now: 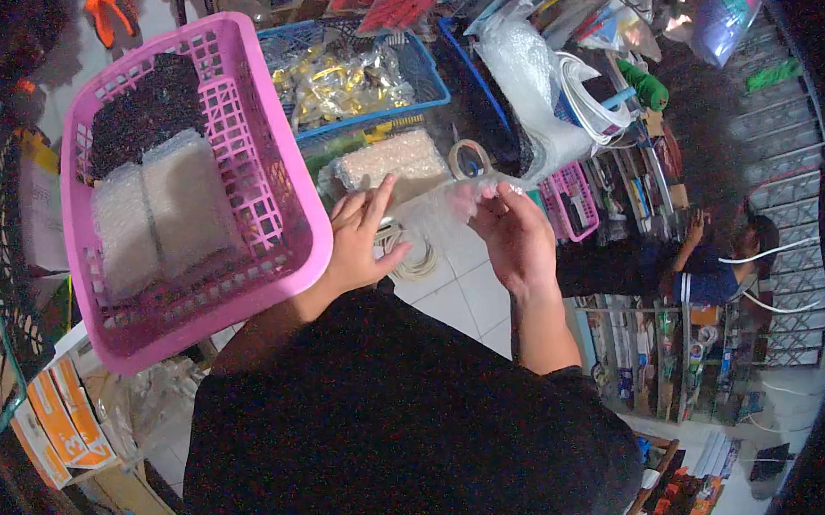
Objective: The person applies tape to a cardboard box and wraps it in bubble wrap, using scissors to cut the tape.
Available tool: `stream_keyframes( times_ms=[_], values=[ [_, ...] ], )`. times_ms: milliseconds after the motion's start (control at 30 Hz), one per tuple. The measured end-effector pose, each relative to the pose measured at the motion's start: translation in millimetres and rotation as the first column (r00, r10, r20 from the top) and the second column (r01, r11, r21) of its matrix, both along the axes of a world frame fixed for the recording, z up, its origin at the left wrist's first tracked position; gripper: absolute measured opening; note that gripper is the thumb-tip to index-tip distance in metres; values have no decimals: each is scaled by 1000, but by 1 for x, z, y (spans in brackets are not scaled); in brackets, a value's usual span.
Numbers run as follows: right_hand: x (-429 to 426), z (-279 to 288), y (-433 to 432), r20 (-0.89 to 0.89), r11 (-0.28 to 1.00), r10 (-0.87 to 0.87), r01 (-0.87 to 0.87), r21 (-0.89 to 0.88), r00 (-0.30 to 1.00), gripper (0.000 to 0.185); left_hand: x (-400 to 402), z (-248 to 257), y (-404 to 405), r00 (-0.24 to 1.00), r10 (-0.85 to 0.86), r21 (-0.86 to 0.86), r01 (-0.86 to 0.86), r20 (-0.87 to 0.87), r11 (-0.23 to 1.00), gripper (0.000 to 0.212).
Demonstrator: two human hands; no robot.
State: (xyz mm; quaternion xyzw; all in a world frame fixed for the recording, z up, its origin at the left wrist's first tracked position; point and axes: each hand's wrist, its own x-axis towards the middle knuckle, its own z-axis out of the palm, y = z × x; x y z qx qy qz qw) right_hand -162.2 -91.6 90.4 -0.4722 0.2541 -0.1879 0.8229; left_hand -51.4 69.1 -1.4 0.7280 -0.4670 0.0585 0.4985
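A clear plastic wrap sheet point(432, 212), apparently bubble wrap, is pinched by its edge between the fingers and thumb of my right hand point(519, 240). My left hand point(365, 235) has its fingers spread beside the front of a bubble-wrapped parcel point(392, 161); whether it touches the parcel or the sheet is hard to tell. Just right of the parcel is a roll of tape point(469, 159). Over my left forearm side stands a pink plastic basket point(295, 194), holding a larger bubble-wrapped parcel point(169, 216) and a dark shredded-looking mass point(145, 114).
A blue basket point(368, 118) contains gold-coloured items in clear bags. A length of bubble wrap point(537, 101) and coiled white cable point(591, 101) lie at the back right. Another cable coil point(416, 257) is below my hands. A person point(707, 275) is by the shelves at right.
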Motion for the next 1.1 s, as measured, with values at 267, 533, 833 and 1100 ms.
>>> stream_keyframes(
  times_ms=[267,533,833,1100],
  values=[
    [73,-7,-14,64,965,209,-195,-175,976,23,-2,-34,-27,940,224,-86,-253,-256,964,44],
    [64,-48,-4,-57,195,85,-73,-978,995,32,-3,-16,-31,833,298,-109,-389,-467,915,43],
    [69,-86,-6,-278,-332,77,-238,-913,958,50,-2,-13,-31,842,266,-121,-360,-469,925,41],
    [70,-82,-5,-345,-350,29,-313,-883,938,54,-9,-17,-35,792,143,-293,-378,-594,878,45]
  ],
)
